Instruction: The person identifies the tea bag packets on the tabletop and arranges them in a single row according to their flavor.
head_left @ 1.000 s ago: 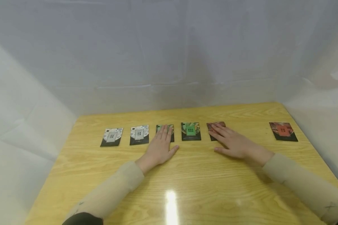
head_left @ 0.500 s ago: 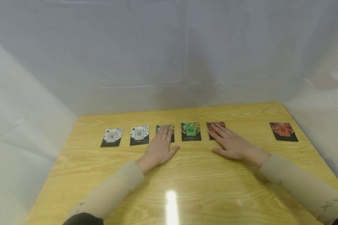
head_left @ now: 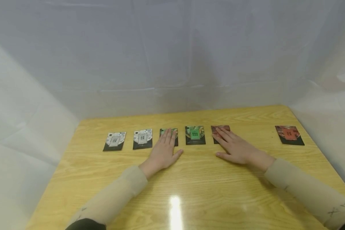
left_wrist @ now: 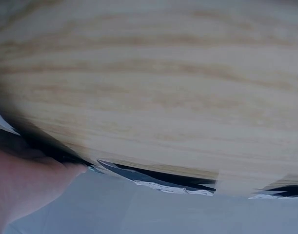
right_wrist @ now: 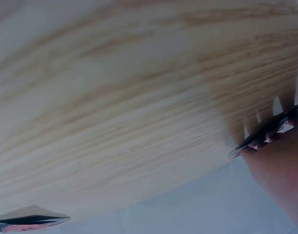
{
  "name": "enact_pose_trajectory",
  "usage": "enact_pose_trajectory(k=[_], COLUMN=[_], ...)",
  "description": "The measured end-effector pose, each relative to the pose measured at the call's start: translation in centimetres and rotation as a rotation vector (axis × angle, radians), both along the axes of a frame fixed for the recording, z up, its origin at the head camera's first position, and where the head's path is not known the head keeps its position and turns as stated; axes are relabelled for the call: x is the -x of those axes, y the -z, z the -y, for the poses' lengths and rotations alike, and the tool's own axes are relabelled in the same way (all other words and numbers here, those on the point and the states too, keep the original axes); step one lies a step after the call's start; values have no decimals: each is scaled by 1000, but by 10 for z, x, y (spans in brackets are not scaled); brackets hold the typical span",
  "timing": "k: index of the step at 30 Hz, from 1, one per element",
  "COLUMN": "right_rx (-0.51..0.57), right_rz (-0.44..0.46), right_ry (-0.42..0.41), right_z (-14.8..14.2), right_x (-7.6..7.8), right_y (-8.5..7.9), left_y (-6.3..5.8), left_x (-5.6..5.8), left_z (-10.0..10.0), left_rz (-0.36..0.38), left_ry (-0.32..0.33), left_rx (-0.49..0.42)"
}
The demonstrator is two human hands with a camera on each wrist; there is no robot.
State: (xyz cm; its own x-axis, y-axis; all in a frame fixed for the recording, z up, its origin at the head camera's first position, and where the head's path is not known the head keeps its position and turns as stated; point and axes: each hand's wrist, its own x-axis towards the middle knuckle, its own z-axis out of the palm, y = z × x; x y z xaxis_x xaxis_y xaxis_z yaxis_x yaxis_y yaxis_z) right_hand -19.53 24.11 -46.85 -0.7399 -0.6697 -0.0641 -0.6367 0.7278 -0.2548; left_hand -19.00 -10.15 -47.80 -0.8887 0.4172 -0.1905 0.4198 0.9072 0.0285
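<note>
My left hand (head_left: 162, 155) lies with straight fingers over a green-and-black packet (head_left: 175, 140), third from the left in a row, and covers most of it. A second green packet (head_left: 195, 134) lies flat between my hands. My right hand (head_left: 236, 147) rests its spread fingertips on a dark red packet (head_left: 215, 140), whose top edge shows past the fingers. In the left wrist view the left hand (left_wrist: 31, 187) touches a packet at the lower left. The right wrist view has the right hand (right_wrist: 280, 168) at the right, on a dark packet (right_wrist: 270, 127).
Two white-and-black packets, one (head_left: 114, 141) outermost and one (head_left: 142, 139) nearer my left hand, lie at the left. Another red packet (head_left: 289, 134) lies apart at the right. All lie on a wooden table (head_left: 189, 185). White sheeting (head_left: 172, 57) hangs behind and at both sides.
My right hand has shifted slightly left, its fingers still on the red packet. The left hand and the packets have stayed in place.
</note>
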Motion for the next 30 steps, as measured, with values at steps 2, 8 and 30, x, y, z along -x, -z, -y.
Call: enact_pose_trajectory(k=[2, 8, 30], right_rx=[8, -31, 23], right_rz=[-7, -12, -70], right_ry=[-1, 16, 27], right_z=[2, 5, 4], right_x=[-2, -4, -3], right_y=[-3, -4, -4], left_y=[0, 0, -1], left_x=[0, 0, -1], left_z=[0, 0, 1], left_rz=[0, 1, -1], left_ry=[0, -2, -10], left_rx=[-1, 1, -27])
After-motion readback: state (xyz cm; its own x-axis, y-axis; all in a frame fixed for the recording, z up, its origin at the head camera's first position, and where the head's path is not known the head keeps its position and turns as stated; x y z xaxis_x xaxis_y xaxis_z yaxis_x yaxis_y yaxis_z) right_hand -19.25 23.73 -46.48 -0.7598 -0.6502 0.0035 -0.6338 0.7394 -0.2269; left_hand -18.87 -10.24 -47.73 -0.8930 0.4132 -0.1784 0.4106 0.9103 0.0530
